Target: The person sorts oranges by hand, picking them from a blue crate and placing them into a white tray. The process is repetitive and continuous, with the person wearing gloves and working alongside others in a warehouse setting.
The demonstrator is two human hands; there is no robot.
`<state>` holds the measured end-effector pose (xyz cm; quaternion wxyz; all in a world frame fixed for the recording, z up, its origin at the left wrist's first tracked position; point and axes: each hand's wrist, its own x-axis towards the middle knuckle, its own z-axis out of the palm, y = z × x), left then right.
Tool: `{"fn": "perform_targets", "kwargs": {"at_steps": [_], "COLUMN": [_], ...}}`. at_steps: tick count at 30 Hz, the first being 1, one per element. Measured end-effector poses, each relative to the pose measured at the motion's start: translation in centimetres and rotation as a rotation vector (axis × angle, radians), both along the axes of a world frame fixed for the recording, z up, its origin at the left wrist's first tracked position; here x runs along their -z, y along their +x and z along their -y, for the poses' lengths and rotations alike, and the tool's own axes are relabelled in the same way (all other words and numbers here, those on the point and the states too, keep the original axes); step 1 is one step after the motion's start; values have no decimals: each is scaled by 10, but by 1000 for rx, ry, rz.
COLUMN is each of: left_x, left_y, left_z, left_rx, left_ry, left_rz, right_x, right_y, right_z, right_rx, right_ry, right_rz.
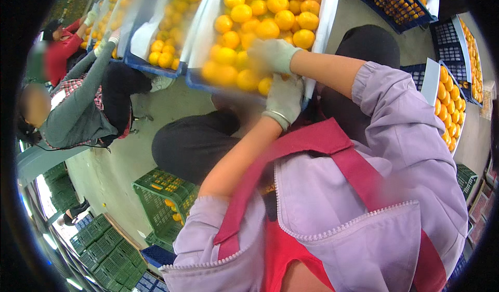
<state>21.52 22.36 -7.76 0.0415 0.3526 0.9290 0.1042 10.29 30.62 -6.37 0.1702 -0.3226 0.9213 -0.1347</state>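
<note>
Orange citrus fruits, probably mandarins [267, 29], fill a blue plastic crate [218, 88] with a white liner [329, 17] along its side. My right hand [275, 56], in a pale glove, lies over the fruit near the crate's near right corner; its fingers are blurred, so a grip on a fruit cannot be made out. My left hand [284, 97], also gloved and with a thin band at the wrist, is just below it at the crate's near end. The fingers of my left hand are partly hidden under my right hand.
More fruit crates [156, 70] stand in a row to the left, where a co-worker in a grey top [78, 116] and one in red [64, 54] reach in. Fruit-filled crates [450, 108] stand on the right. A green crate [156, 206] is on the floor beside my left knee.
</note>
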Motion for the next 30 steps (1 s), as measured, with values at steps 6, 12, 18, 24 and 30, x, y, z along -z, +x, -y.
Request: {"fn": "perform_targets", "kwargs": {"at_steps": [6, 12, 18, 24, 30], "left_x": [-27, -1, 14, 0, 6], "left_y": [-30, -144, -229, -250, -242], "left_z": [53, 101, 91, 100, 127], "left_rx": [-123, -534, -601, -468, -517], "left_ry": [335, 129, -268, -268, -13], "left_rz": [328, -114, 53, 30, 103], "right_x": [-7, -4, 17, 25, 32], "right_y": [-30, -84, -116, -124, -123], "right_z": [-26, -1, 23, 11, 5], "right_rx": [-50, 382, 490, 452, 491], "right_ry": [-99, -353, -151, -179, -317], "right_rz": [200, -244, -277, -176, -150]}}
